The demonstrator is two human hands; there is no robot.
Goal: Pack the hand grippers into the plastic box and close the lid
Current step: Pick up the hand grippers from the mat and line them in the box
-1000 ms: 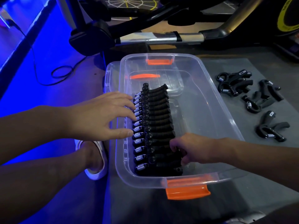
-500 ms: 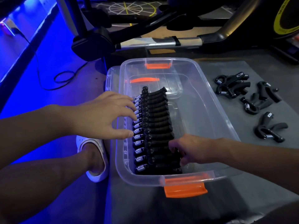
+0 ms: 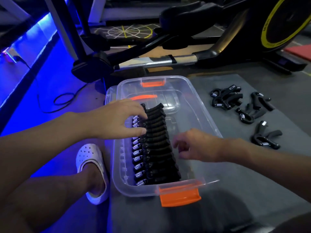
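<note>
A clear plastic box [image 3: 207,125] with orange latches sits on a grey mat. Along its left side lies a tight row of several black hand grippers [image 3: 156,148] with steel springs. My left hand [image 3: 116,121] rests fingers spread on the far part of that row, thumb and fingertips touching the spring ends. My right hand [image 3: 195,145] hovers above the row's right side with fingers loosely curled and nothing in them. Several loose hand grippers [image 3: 240,105] lie on the mat to the right of the box. The clear lid [image 3: 109,95] appears to lie under the box, its edge showing at the far left.
My foot in a white clog [image 3: 92,172] stands just left of the box. An exercise bike frame [image 3: 151,61] and a yellow-rimmed flywheel [image 3: 286,22] stand behind the box. A black cable [image 3: 62,100] loops on the blue-lit floor at left.
My right hand has lifted off the near end of the row and moved up and right, empty. My left hand has slid farther over the row's far end.
</note>
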